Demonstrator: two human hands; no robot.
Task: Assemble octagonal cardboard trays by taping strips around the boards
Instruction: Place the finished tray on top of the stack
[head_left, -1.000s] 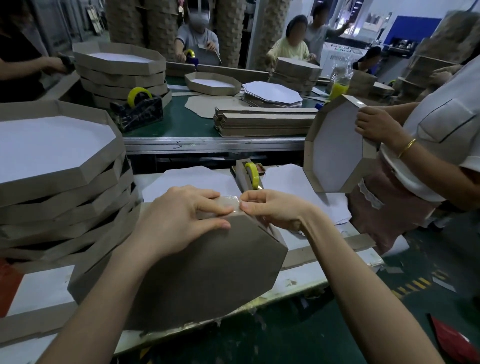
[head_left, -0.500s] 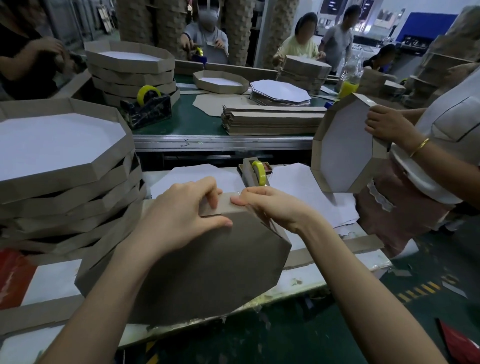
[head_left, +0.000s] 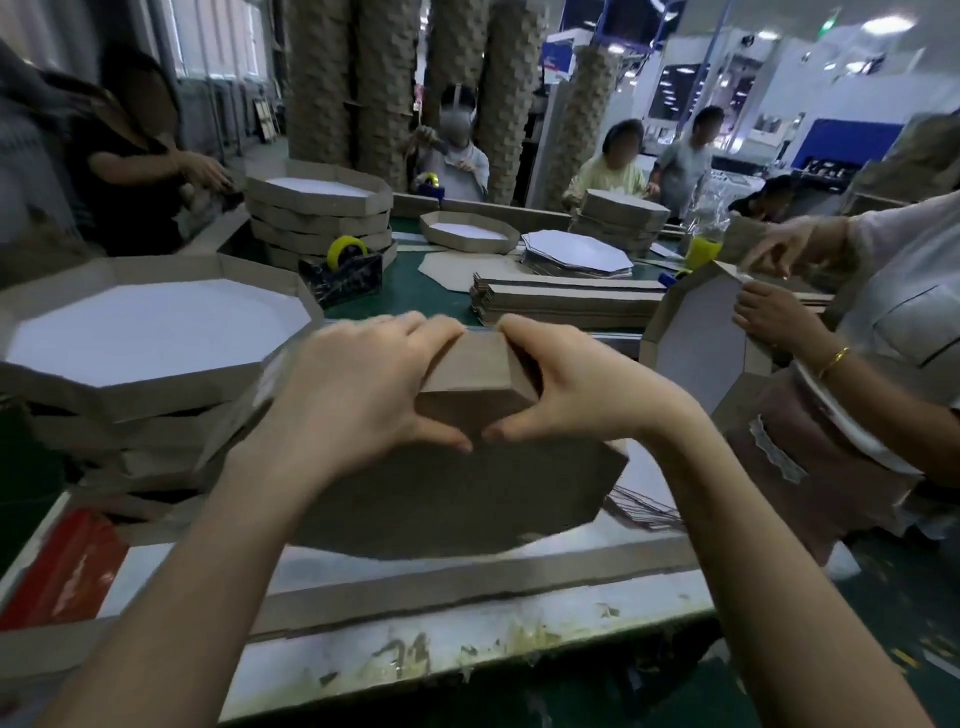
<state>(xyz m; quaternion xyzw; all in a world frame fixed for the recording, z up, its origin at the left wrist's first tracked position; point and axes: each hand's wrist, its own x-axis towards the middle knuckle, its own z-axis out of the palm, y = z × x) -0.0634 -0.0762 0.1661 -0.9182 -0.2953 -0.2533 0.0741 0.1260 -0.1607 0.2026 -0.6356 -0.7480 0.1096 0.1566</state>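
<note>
Over bench (head_left: 467, 639), L hand (head_left: 353, 395) + R hand (head_left: 576, 389) grip 1 tray (head_left: 441, 499).

Both grips are on it now: the brown octagonal cardboard tray (head_left: 452, 488) is tilted up over the white counter (head_left: 467, 639), with its plain underside facing us. The left grip (head_left: 358, 384) and the right grip (head_left: 571, 384) clamp the top wall, fingers curled over the far edge and thumb tips almost meeting on the underside. Just to the left sits a stack of white-lined octagonal trays (head_left: 130, 402). A loose brown cardboard strip (head_left: 467, 592) lies along the counter below. On the right, another person holds a second tray (head_left: 696, 338) upright.
</note>
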